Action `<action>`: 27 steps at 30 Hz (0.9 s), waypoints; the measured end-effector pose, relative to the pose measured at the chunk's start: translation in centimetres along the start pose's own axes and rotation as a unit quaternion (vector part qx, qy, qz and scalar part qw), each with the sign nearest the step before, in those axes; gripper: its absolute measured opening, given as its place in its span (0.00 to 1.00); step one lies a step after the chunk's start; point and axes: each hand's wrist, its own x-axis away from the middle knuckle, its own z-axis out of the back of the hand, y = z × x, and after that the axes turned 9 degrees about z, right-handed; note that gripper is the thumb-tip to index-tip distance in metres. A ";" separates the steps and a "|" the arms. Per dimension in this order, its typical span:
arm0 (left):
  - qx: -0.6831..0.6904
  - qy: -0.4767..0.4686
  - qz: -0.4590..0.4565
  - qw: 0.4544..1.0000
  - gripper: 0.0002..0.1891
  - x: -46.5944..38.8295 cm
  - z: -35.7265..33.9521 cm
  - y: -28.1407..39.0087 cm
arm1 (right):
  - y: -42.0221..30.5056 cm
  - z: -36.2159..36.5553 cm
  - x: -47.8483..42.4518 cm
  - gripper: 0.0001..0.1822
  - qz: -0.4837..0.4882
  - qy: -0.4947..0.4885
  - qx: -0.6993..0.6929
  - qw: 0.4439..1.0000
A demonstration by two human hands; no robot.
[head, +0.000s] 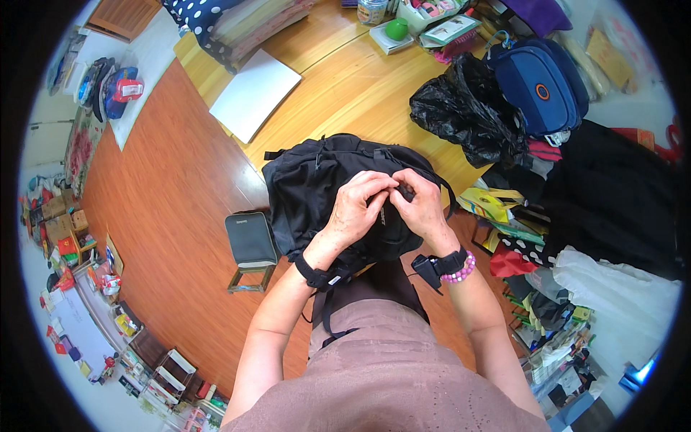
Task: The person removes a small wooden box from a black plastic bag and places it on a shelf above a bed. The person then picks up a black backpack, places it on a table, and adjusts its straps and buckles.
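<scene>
A black fabric backpack (pixel 302 178) lies at the near edge of the wooden table (pixel 345 92), directly before me. Above its upper face my left hand (pixel 359 202) and my right hand (pixel 418 200) meet, thumbs and fingertips pinched together. Whatever may be between the fingertips is too small or too hidden to tell; some dark material shows just behind the right fingers. A black strap band circles each wrist, and a beaded bracelet (pixel 459 270) sits on the right one. Straps of the backpack hang down towards my lap.
White sheets (pixel 256 97) lie on the table at the left. A crumpled black plastic bag (pixel 467 110) and a blue bag (pixel 534 86) stand at the right. A small stool with a dark cushion (pixel 251 240) is left of the backpack. Cloths and bags crowd the right side.
</scene>
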 end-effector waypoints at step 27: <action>-0.285 -0.030 -0.093 0.954 0.16 -3.5 -0.6 -1.9 | 6.4 -2.0 14.4 0.02 -0.306 0.035 -0.410 0.859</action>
